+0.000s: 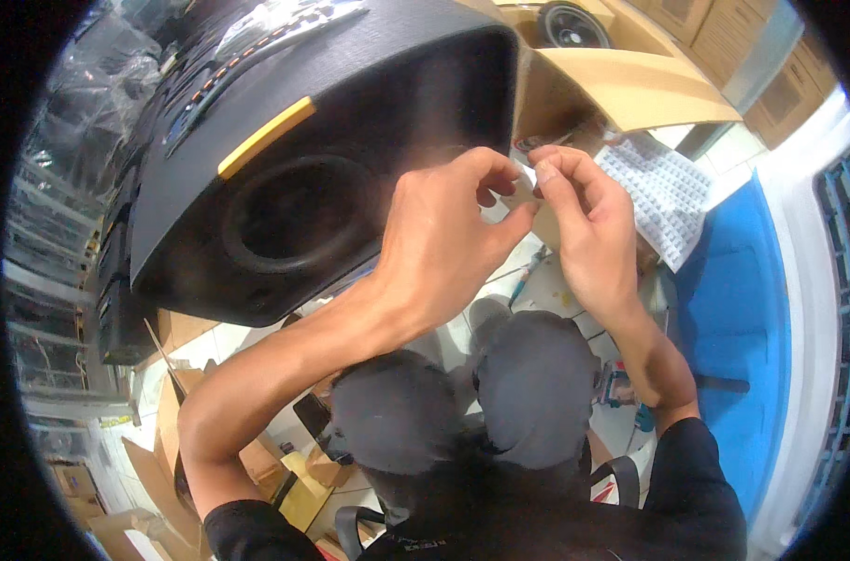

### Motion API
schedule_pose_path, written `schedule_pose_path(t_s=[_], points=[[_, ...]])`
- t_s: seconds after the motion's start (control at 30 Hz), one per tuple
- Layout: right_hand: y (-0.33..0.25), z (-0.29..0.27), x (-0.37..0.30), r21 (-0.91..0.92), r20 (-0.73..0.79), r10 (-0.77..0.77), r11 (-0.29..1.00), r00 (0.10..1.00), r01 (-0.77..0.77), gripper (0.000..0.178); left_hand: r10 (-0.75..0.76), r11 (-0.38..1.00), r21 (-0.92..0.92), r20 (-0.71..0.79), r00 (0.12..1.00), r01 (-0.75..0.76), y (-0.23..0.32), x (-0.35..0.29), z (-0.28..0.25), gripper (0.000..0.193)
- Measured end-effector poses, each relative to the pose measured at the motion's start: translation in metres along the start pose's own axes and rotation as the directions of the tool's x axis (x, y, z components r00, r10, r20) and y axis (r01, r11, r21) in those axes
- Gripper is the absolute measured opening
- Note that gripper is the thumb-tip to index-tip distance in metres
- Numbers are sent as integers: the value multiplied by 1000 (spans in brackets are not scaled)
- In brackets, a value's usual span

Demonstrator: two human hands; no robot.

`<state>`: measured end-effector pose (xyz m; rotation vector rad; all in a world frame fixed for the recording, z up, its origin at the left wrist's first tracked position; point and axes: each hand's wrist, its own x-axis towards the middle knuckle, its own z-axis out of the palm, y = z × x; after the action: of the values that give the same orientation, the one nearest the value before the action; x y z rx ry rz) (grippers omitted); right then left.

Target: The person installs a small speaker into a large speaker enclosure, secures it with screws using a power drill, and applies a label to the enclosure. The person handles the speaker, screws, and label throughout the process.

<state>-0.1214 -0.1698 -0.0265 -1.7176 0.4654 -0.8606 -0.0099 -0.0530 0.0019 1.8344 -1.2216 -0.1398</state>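
Observation:
My right hand (593, 220) is raised in front of me, its thumb and fingers pinched on a small white piece (529, 176) too small to name. Beside it, my left hand (443, 220) has curved fingers, with the thumb apart from the index finger. Its index fingertip is close to the white piece; whether they touch, I cannot tell. Just beyond the left hand stands a big black speaker cabinet (425, 89) with a round recess (299, 213) in its face. A yellow strip (267, 137) lies along the cabinet's edge.
A cardboard box (640, 89) with open flaps and a round speaker driver (572, 25) are at the far right. A textured pale sheet (663, 196) lies near a blue plastic surface (738, 318). On the tiled floor is a screwdriver-like tool (528, 276). Cardboard pieces (154, 477) lie lower left.

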Motion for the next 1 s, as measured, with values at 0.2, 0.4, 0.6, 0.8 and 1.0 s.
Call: schedule_pose_path(t_s=[0.2,0.4,0.6,0.8,1.0], points=[[4,29,-2,-40,48,-74,996,996,76,18,-44,999,-30,-103,994,42,-21,-15,-9,23],[9,42,-4,25,125,-73,997,989,70,17,-190,974,-151,-120,974,171,-42,-30,-14,19],[8,51,-7,-15,171,-97,995,980,101,18,-273,936,-263,-128,953,233,-56,-54,-22,16],[6,61,-5,34,185,28,999,982,-35,19,288,952,209,-373,882,-222,-63,-62,-29,25],[11,69,-3,10,218,64,998,974,-68,21,451,850,431,-302,840,-302,-71,-53,-24,33]])
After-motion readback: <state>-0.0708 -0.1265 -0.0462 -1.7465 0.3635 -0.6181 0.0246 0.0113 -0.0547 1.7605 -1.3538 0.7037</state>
